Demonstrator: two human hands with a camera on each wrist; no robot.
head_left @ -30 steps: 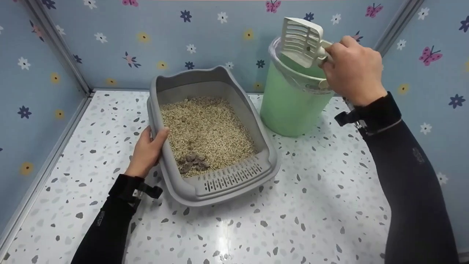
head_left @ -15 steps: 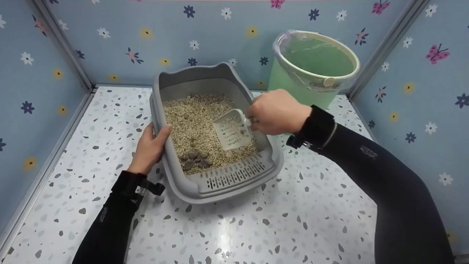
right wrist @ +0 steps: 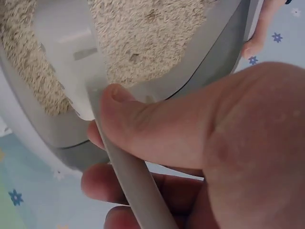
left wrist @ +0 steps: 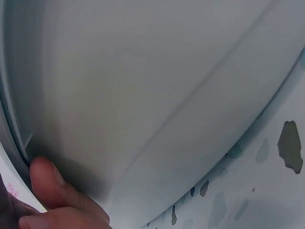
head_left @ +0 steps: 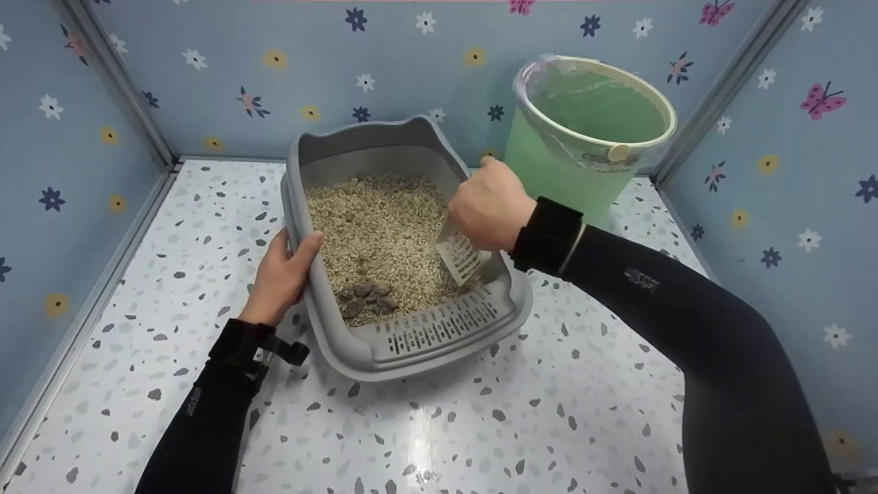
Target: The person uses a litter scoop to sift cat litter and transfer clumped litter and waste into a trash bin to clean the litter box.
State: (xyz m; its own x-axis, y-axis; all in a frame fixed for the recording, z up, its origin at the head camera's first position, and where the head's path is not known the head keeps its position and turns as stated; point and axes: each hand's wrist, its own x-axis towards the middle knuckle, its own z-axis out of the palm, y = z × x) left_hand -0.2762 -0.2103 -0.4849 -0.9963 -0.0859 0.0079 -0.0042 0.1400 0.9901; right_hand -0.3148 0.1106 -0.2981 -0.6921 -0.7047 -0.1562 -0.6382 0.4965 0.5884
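A grey litter box (head_left: 411, 370) holds beige pellet litter (head_left: 384, 226), with a patch of dark clumps (head_left: 367, 300) near its front left corner. My left hand (head_left: 281, 278) grips the box's left rim, thumb over the top; in the left wrist view its fingers (left wrist: 52, 186) curl beneath the rim against the outer wall. My right hand (head_left: 490, 206) holds a pale slotted litter scoop (head_left: 461, 255) by its handle, inside the box's right side. The blade stands tilted, its lower edge at the litter. In the right wrist view the thumb presses along the scoop handle (right wrist: 131, 183).
A green bin (head_left: 555, 165) with a plastic liner over its rim stands behind and right of the box. Flower-patterned walls (head_left: 398, 68) enclose the back and sides. The speckled white floor (head_left: 549, 412) extends in front.
The right hand has brought the scoop from above the bin down to the left into the litter box, then tilted its blade steeper. The left hand keeps its grip on the rim.
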